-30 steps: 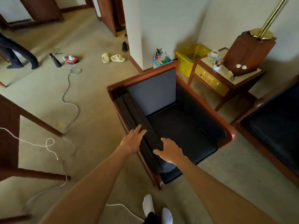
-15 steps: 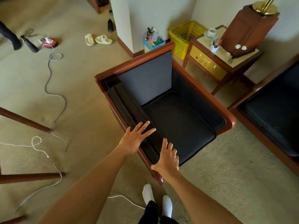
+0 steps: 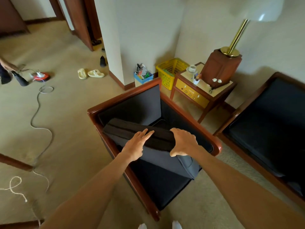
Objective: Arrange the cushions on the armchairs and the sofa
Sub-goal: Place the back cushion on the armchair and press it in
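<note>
Nearest to the camera, the left hand [image 3: 137, 145] lay flat on the cushion [image 3: 158, 151], its fingers straight and pressing on the upper edge, so it held nothing by closing. The right hand [image 3: 182, 142] gripped the same cushion at its right end, fingers curled over the top edge and the thumb below on the near face. The cushion stood on edge inside the armchair [image 3: 216, 147], tilted, with its lower corner down on the seat near the front. Its long axis ran from the far left arm of the chair toward the near right, slightly downward to the right, and its broad grey face looked toward the person. In my judgement the main risk was a slip: only one hand truly held it, so the cushion could turn around that grip and fall forward out of the open front of the chair onto the carpet [image 3: 69, 129]. It could also catch against the wooden arm, because it sat crosswise in a narrow frame. Farther away, the side table [image 3: 206, 96] with a cup [image 3: 192, 68] and a lamp [image 3: 231, 52] stood just beside the chair, so a wide swing there seemed unwise. The second seat [image 3: 267, 129] was to the right.
</note>
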Motion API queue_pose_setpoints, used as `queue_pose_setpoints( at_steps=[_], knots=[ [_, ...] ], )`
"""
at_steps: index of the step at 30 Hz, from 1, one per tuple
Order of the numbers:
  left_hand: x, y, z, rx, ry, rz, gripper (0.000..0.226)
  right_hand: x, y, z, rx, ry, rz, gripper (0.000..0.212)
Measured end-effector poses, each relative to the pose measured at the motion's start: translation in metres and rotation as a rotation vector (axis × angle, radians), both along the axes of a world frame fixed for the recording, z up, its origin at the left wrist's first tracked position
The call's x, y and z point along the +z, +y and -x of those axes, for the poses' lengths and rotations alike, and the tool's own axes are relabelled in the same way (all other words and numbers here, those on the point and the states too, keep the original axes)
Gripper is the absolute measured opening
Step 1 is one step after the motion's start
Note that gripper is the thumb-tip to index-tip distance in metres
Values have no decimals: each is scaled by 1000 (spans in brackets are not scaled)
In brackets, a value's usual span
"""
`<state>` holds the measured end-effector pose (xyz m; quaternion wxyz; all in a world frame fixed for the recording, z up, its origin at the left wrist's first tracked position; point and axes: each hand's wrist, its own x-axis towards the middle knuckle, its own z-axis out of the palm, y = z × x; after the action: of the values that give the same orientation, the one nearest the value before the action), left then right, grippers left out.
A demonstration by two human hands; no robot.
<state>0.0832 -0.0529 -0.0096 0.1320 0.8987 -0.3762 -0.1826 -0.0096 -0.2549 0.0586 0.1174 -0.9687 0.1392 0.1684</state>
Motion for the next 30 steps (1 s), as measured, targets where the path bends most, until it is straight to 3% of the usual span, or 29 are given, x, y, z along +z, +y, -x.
queue_pose_setpoints(
  at_steps=[3,6,9,13,16,18,20,22,30],
  knots=[
    [16,-19,-4,64,0,18,97,14,-17,-10,74,-28,4,81],
    [29,-43,-10,86,5,-74,116,16,-27,-15,131,-70,-9,85],
    [38,-66,-16,44,17,-81,122,7,-37,-21,146,-162,-120,110],
    [38,-85,-37,69,83,11,107,-16,-60,-22,-63,-366,-543,139],
    [31,-101,-58,85,122,35,106,-57,-95,-9,-109,-301,-539,152],
    [25,-117,-65,93,129,87,102,-85,-122,-2,-179,-197,-495,143],
    [20,-139,-72,110,95,99,97,-94,-149,-8,-235,-120,-519,110],
    [26,-152,-80,111,45,92,97,-88,-167,-23,-224,-178,-481,84],
    [66,-137,-93,479,55,262,93,-13,-198,-117,130,-401,-354,81]
  ],
)
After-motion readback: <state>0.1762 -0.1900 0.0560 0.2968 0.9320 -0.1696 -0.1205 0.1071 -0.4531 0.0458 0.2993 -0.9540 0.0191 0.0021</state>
